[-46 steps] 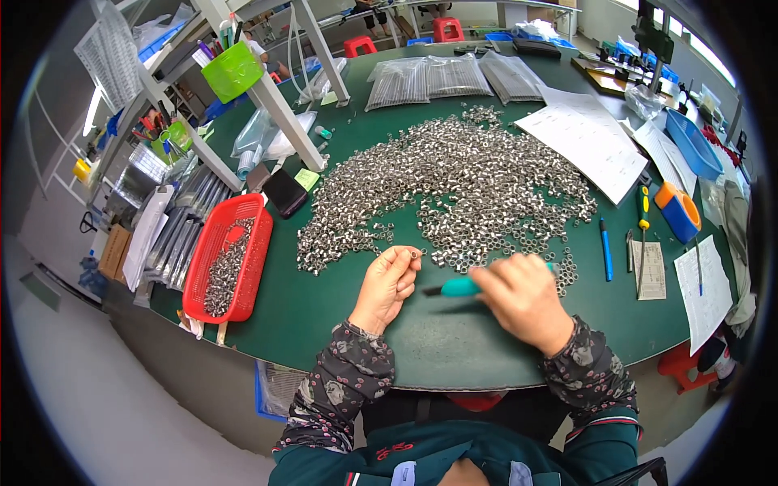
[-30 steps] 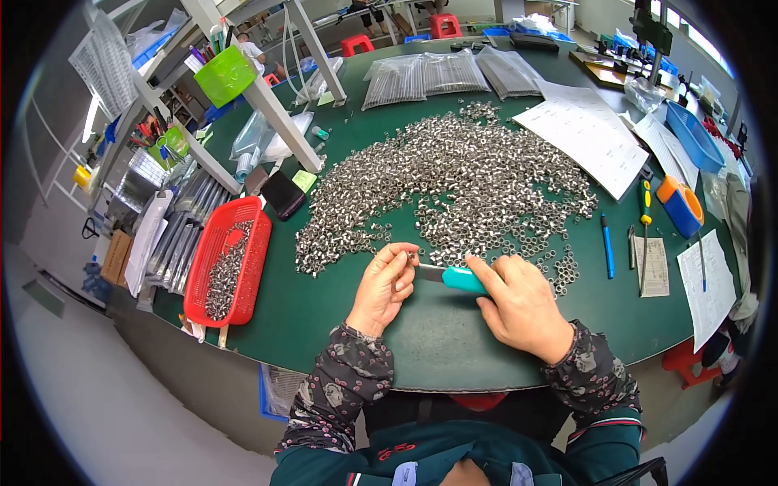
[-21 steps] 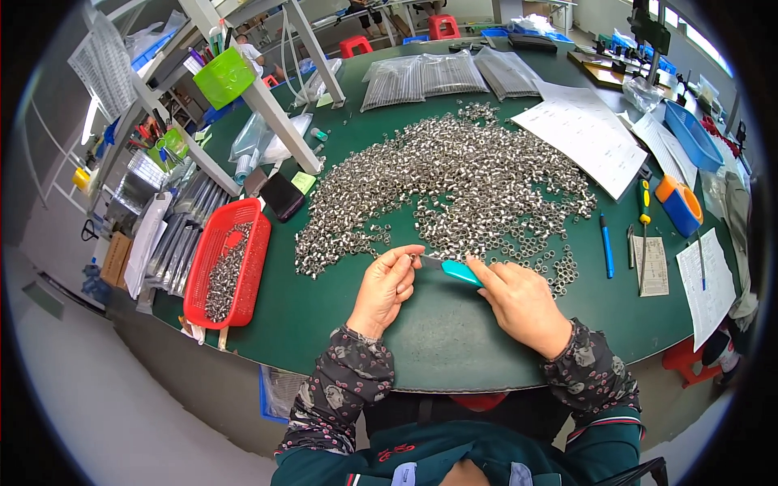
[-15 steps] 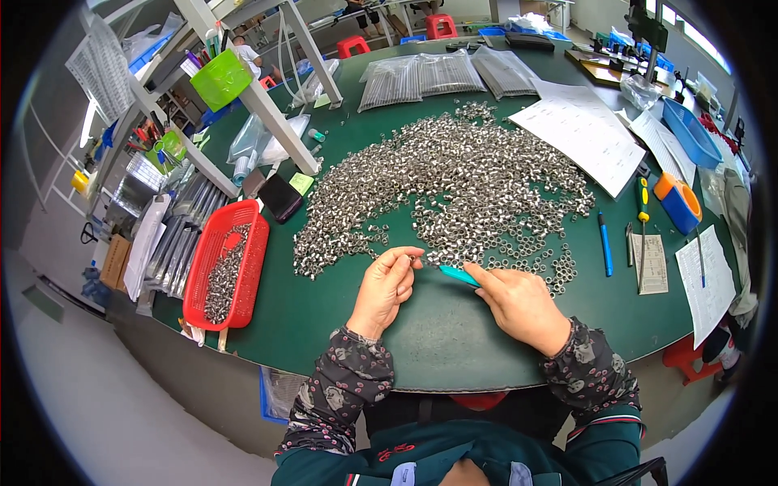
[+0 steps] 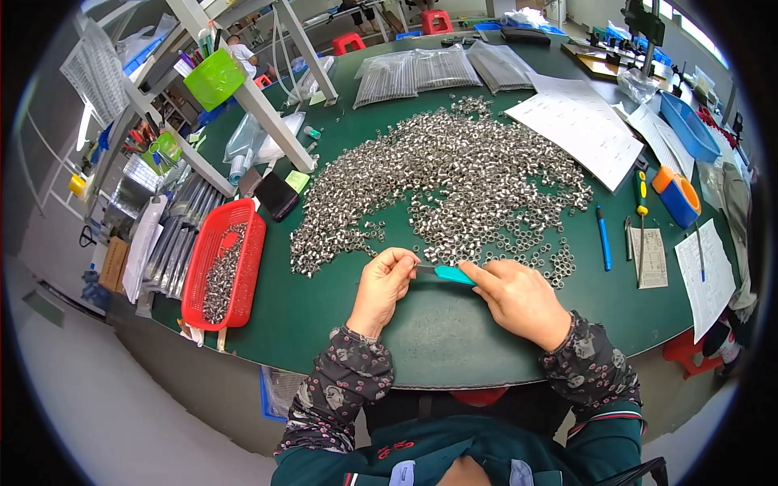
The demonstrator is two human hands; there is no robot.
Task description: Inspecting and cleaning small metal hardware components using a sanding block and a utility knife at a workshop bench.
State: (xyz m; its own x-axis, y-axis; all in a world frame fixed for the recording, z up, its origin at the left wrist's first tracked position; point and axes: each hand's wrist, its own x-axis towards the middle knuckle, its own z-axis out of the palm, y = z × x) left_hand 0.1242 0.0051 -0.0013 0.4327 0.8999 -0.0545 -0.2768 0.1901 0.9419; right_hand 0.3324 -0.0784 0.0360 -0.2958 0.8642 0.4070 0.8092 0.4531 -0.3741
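Observation:
My right hand [image 5: 523,298] grips a knife [image 5: 454,275] by its teal handle, the thumb along its top. The grey blade points left and meets the fingertips of my left hand [image 5: 382,285]. There, thumb and forefinger pinch a small metal ring, mostly hidden by the fingers. Just beyond both hands spreads a large heap of short, shiny metal rings [image 5: 454,182], with loose ones scattered at its near edge.
A red plastic basket [image 5: 253,271] part full of small metal pieces stands at the left. Bags of thin tubes [image 5: 442,69] lie at the back. To the right are paper sheets [image 5: 575,134], a blue pen [image 5: 604,239], a yellow-handled screwdriver [image 5: 641,194] and an orange-and-blue tape roll [image 5: 677,197].
The knife has swung a little, so more of its blade shows against the left fingertips. Both hands keep their grips, and the whole view has shifted slightly.

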